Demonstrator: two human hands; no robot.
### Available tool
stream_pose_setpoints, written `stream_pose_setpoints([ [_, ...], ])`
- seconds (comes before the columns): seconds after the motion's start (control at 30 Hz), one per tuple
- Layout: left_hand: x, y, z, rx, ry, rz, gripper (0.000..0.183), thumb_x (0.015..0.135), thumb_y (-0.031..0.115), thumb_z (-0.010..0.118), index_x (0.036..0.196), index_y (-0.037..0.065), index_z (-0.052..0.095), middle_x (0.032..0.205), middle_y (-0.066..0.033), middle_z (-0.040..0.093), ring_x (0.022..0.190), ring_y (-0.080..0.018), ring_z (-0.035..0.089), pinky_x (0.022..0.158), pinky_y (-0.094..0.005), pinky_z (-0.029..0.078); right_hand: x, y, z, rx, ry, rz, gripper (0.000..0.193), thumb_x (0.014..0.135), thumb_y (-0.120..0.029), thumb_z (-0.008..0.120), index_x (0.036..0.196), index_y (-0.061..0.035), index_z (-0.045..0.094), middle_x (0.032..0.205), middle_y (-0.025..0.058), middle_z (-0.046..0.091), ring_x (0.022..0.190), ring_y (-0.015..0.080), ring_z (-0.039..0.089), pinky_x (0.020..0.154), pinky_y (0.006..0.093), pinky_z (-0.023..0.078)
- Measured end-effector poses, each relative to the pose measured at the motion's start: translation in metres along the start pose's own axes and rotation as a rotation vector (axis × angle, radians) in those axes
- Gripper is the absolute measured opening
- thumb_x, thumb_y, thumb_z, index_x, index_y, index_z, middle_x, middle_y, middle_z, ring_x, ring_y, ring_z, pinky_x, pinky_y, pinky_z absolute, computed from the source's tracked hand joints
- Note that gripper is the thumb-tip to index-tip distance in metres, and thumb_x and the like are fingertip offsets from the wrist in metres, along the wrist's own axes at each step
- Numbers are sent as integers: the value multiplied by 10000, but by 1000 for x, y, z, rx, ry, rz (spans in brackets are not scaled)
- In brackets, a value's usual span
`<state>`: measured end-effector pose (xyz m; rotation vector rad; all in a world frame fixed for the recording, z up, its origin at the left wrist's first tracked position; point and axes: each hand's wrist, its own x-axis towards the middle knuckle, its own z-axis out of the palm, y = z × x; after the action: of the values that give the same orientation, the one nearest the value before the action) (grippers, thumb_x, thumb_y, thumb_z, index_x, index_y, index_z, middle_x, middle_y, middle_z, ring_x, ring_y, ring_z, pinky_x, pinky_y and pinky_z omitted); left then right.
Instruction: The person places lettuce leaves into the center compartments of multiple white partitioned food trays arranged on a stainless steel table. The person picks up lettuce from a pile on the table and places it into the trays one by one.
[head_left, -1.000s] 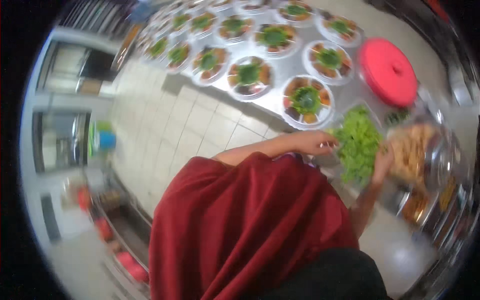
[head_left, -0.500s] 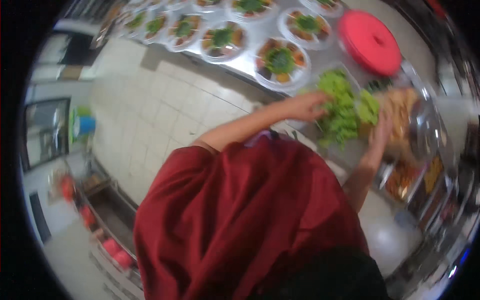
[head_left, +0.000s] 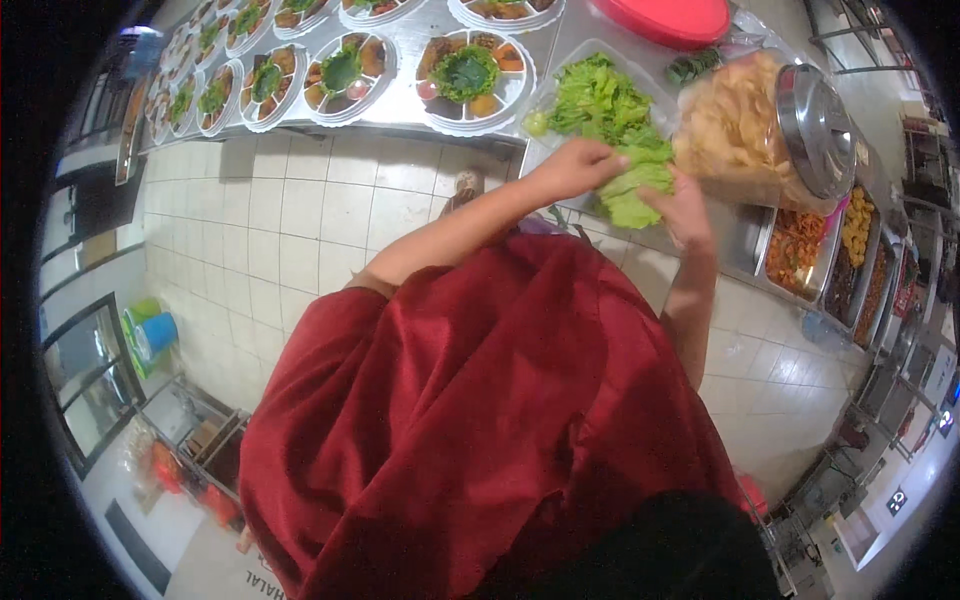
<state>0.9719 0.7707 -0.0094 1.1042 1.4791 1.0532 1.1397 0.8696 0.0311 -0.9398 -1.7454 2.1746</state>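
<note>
A bright green lettuce leaf (head_left: 638, 188) is stretched between my two hands, just in front of a clear plastic tub (head_left: 541, 103). Its left edge is pinched by my left hand (head_left: 578, 170), thumb on top. My right hand (head_left: 686, 210) grips the opposite edge, fingers curled round it. More lettuce (head_left: 603, 95) lies heaped in the tub, right behind the held leaf. Close to my right hand stands a large clear jar of pale crackers (head_left: 735, 120), tipped on its side with a steel lid (head_left: 818, 130).
Several white divided plates (head_left: 480, 122) with food and lettuce centres line the steel table (head_left: 400, 150) to the left. A red round lid (head_left: 668, 22) lies behind the tub. Steel trays of cooked food (head_left: 798, 250) stand at right. A tiled floor (head_left: 330, 205) shows below.
My hands have come together, the right moving left from beside the crackers, and both now hold one leaf. The whole view has shifted and turned.
</note>
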Motion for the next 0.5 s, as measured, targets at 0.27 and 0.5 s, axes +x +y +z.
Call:
stream_pose_setpoints([
  [0.27, -48, -19, 1, -800, 120, -456, 299, 831, 331, 573, 926, 48, 593, 678, 36, 516, 541, -44, 448, 509, -210, 393, 7, 29, 2, -246, -167, 156, 252, 756, -168, 664, 940, -4, 613, 828, 13, 622, 741, 62, 539, 651, 219, 437],
  [0.5, -60, -17, -7, -453, 10, -266, 321, 728, 265, 702, 936, 43, 599, 704, 23, 565, 566, -45, 471, 514, -196, 387, 51, 13, -12, -583, 101, -92, 248, 737, -205, 672, 914, -36, 633, 731, 29, 612, 659, 87, 532, 594, 231, 436],
])
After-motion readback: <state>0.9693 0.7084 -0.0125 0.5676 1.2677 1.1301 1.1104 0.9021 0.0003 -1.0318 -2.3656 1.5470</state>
